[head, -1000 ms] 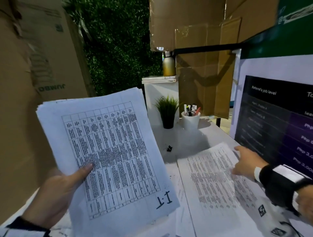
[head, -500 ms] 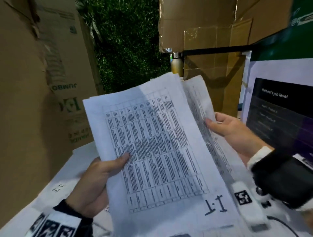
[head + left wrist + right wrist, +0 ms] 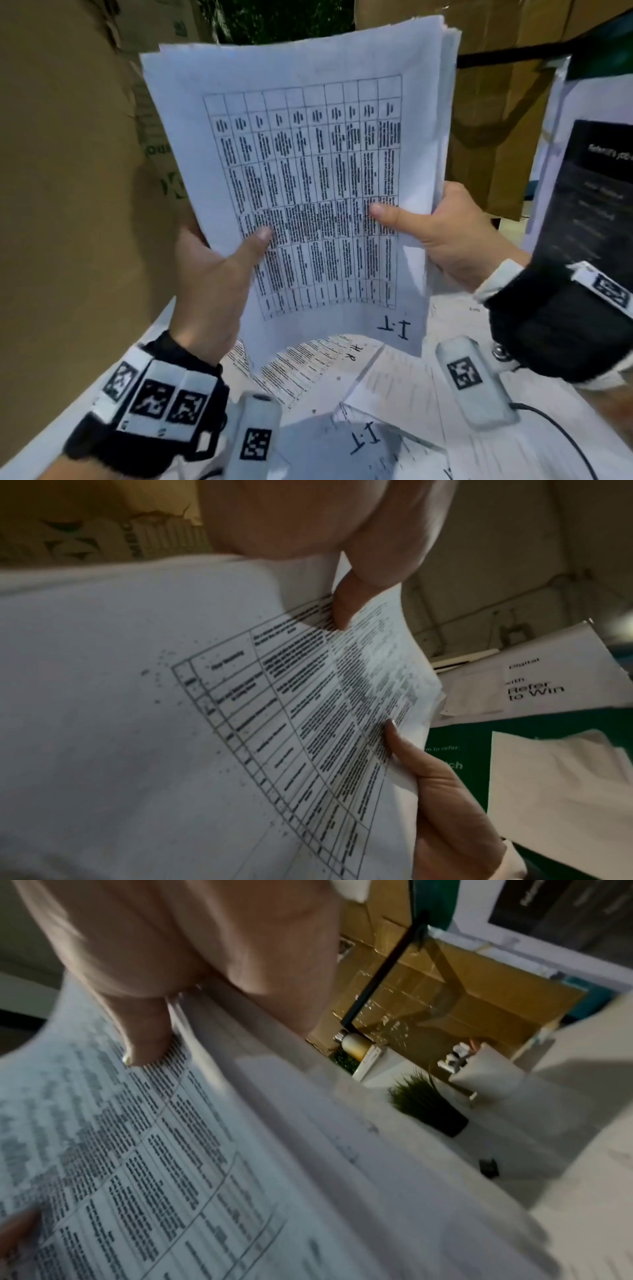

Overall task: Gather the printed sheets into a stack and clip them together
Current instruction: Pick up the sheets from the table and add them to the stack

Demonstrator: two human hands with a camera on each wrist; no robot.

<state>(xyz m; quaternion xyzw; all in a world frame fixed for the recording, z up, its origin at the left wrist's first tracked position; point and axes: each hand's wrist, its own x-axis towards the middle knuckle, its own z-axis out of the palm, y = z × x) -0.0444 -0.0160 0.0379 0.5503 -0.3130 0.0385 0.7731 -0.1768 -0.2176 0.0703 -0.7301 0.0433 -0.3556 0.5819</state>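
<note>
A stack of printed sheets point(image 3: 308, 178) with a table on its top page, marked "I.T", is held upright above the desk. My left hand point(image 3: 212, 274) grips its left edge, thumb on the front. My right hand point(image 3: 448, 233) grips the right edge, thumb pressed on the print. The left wrist view shows the stack point(image 3: 240, 723) with both thumbs on it. In the right wrist view my right thumb lies on the stack point(image 3: 171, 1150), and a small black binder clip point(image 3: 489, 1167) lies on the desk beyond. More loose printed sheets point(image 3: 359, 442) lie on the desk under the stack.
A white desk point(image 3: 85, 411) carries the loose papers. A potted green plant point(image 3: 428, 1110), a white pen cup point(image 3: 486, 1072) and a metal bottle point(image 3: 356, 1042) stand at the back. Cardboard boxes point(image 3: 68, 171) wall the left; a dark poster point(image 3: 596, 192) stands at the right.
My right hand lifted a sheet off the desk, brought it behind the stack, and now grips the stack's right edge. The stack has swung upright and to the centre.
</note>
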